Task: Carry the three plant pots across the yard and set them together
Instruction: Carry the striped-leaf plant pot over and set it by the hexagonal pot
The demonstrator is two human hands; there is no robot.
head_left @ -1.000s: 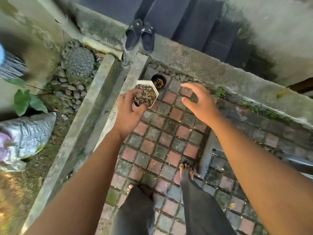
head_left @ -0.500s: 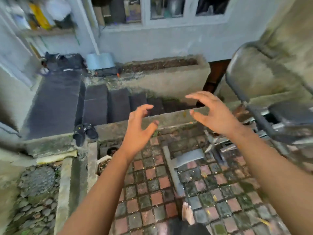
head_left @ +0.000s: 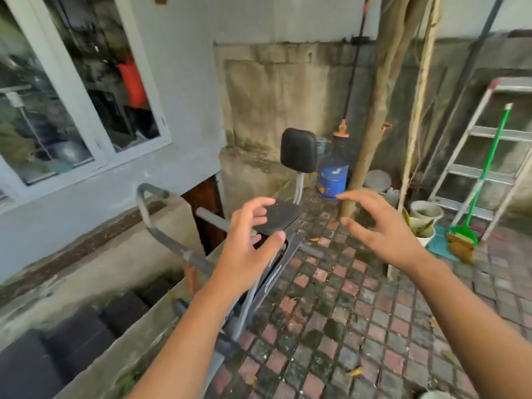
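My left hand (head_left: 246, 249) and my right hand (head_left: 383, 228) are both raised in front of me at chest height, fingers spread and curled, holding nothing. The white hexagonal pot and the small dark pot seen earlier are out of view now. Two whitish pots (head_left: 426, 213) stand on the paving at the right, near the tree trunk; I cannot tell whether they belong to the task.
A grey exercise machine with a black seat (head_left: 276, 217) and backrest (head_left: 299, 149) stands straight ahead. Behind it are a blue gas cylinder (head_left: 331, 180) and tree trunks (head_left: 377, 119). A ladder (head_left: 480, 156) and green broom (head_left: 472, 223) lean at right. Steps (head_left: 57, 349) drop at lower left.
My left hand let go of the hexagonal pot on the ground. My view swung up and to the right, from the paving corner to the exercise machine. Both hands rose, empty.
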